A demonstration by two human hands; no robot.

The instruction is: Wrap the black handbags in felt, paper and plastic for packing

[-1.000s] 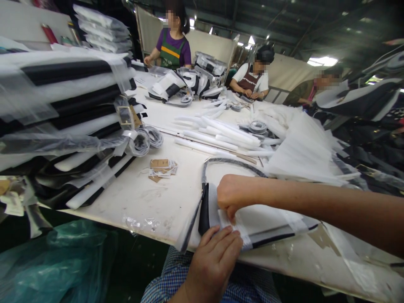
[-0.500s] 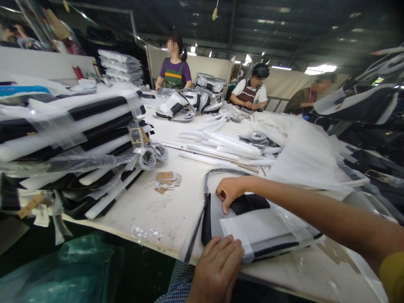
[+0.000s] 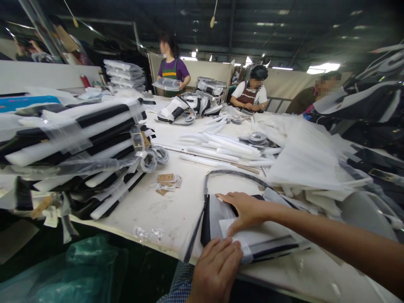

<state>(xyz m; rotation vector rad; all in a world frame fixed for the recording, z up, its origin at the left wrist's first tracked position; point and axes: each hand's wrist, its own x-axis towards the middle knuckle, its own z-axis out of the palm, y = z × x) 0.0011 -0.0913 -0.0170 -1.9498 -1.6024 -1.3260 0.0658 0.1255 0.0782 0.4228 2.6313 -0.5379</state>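
Observation:
A black handbag [image 3: 205,223], partly covered by pale padding sheets [image 3: 219,212], lies at the table's near edge. Its wrapped strap [image 3: 232,172] arches away across the tabletop. From below, my left hand [image 3: 217,265] grips the bag's near edge, fingers bent over it and the thumb hidden. My right hand [image 3: 248,210] reaches in from the right and rests on top of the padding, fingers stretched out and thumb spread apart. Under that palm, part of the bag is hidden. Clear plastic tape [image 3: 248,252] crosses the white padding beside my left fingers.
Wrapped bags [image 3: 94,126] are stacked at left. Brown hang tags [image 3: 167,181] lie left of the strap. White foam strips [image 3: 224,145] and foam sheets [image 3: 309,147] spread beyond. Several co-workers are across the table; one [image 3: 172,69] holds a plastic-wrapped package [image 3: 167,84].
My right hand has gone from curled fingers to spread ones and shifted slightly right over the padding. My left hand stays put. A co-worker at the back has raised a wrapped package.

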